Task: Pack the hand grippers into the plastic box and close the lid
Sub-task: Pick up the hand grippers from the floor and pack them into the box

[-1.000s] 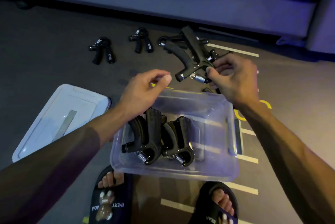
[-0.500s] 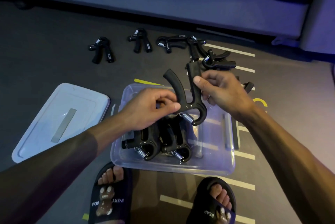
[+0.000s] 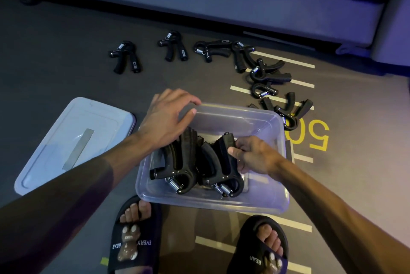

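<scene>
My right hand (image 3: 253, 158) is down in the plastic box (image 3: 213, 203), lower mid frame, fingers curled round the handle of a hand gripper (image 3: 224, 162) I'm seating beside another one (image 3: 177, 162). Both lie w/ springs toward the bottom edge, handles running up-frame, long axis approx. vertical. Left hand (image 3: 166, 120) rests on the box's far left rim, fingers loosely bent over it. Roughly a third packed, I'd judge; several loose grippers (image 3: 264, 74) wait upper mid to right. Lid (image 3: 55, 140) off, left of box.
</scene>
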